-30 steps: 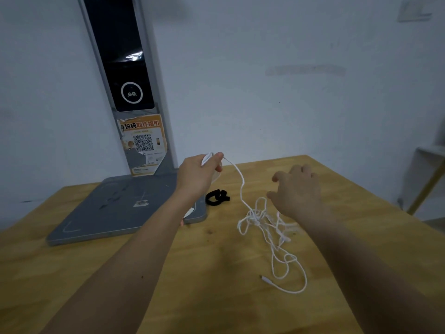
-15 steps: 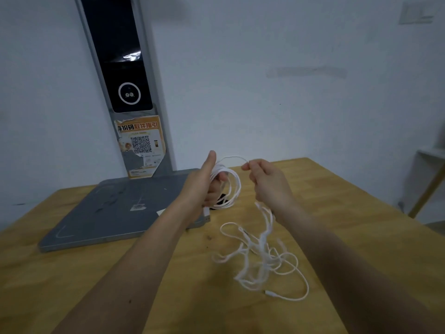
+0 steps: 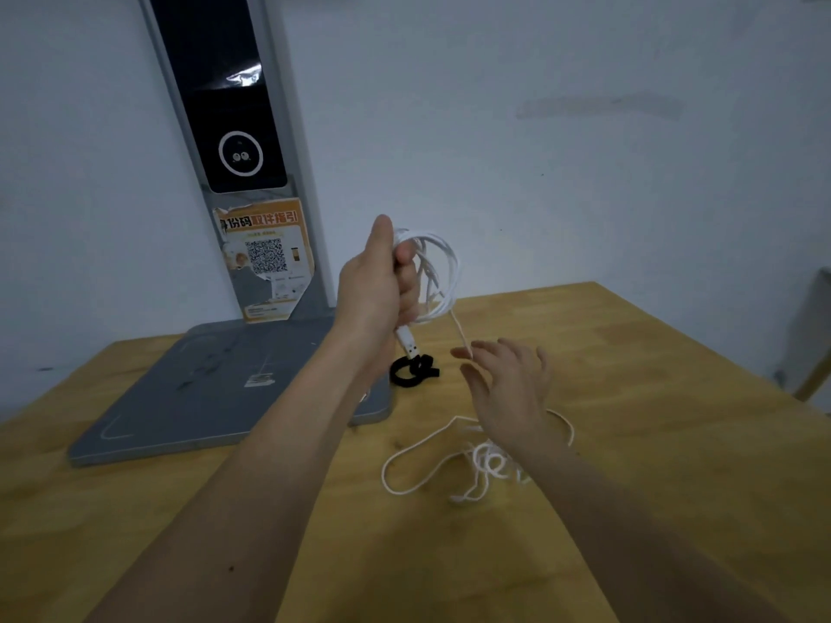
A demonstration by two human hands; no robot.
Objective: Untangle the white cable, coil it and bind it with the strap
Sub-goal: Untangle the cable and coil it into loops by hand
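My left hand (image 3: 375, 285) is raised above the table and grips several loops of the white cable (image 3: 443, 272), thumb up; a USB plug (image 3: 408, 343) hangs below the fist. One strand drops from the loops to the tangled rest of the cable (image 3: 483, 460) on the wooden table (image 3: 652, 397). My right hand (image 3: 508, 384) hovers over that tangle with fingers spread and relaxed, holding nothing; the strand passes by its fingertips. The black strap (image 3: 411, 370) lies curled on the table under my left hand, beside the grey base.
A grey device with a flat base (image 3: 216, 388) and a tall upright column (image 3: 234, 128) bearing a QR sticker stands at the table's back left against the white wall. A pale piece of furniture (image 3: 809, 335) shows at the right edge.
My left hand has lifted higher with more loops wound in it. My right hand let go of the cable it was pinching and dropped toward the tangle, fingers spread.
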